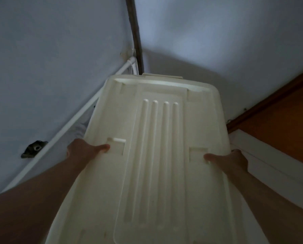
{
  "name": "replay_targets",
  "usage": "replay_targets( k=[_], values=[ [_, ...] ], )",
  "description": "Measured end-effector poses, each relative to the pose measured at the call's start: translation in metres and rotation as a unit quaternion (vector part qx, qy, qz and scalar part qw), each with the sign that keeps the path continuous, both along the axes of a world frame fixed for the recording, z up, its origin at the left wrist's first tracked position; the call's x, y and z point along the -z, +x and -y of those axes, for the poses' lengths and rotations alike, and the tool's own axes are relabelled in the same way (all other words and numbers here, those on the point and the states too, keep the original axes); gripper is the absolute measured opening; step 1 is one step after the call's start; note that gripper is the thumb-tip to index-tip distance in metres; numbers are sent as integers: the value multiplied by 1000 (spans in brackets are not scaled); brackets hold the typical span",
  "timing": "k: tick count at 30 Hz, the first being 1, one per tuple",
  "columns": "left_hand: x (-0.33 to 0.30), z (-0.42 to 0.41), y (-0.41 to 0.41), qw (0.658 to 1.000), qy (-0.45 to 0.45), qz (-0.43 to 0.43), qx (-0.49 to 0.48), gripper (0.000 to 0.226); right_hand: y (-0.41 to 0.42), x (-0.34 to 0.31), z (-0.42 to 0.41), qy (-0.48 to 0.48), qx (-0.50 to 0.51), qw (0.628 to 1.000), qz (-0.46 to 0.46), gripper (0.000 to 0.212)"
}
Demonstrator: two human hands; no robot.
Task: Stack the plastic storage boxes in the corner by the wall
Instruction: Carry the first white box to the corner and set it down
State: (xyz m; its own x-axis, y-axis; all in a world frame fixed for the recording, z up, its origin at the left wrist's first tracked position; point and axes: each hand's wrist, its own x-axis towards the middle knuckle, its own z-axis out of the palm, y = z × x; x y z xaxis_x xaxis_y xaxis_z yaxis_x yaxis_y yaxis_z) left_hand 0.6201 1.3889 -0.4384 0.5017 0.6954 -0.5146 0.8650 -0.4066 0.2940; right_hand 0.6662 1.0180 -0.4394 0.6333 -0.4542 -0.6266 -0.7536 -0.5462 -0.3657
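A single head-worn view is given, angled steeply downward and forward, very close above a cream ribbed plastic box lid (157, 155), facing the pale wall corner (138, 55).

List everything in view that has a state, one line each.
Box: lid on, held at both long sides, far end towards the corner.
Left hand: gripping the box's left edge, thumb on the lid.
Right hand: gripping the right edge, thumb on the lid.
Pipe: fixed along the left wall.
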Motion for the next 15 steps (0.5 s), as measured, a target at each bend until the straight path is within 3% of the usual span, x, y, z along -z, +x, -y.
replay_targets(
  k=[15],
  values=[
    [72, -86, 89, 986, -20, -10, 165, 101, -40, 72, -96, -58, 178, 982, 32, 97]
  ],
)
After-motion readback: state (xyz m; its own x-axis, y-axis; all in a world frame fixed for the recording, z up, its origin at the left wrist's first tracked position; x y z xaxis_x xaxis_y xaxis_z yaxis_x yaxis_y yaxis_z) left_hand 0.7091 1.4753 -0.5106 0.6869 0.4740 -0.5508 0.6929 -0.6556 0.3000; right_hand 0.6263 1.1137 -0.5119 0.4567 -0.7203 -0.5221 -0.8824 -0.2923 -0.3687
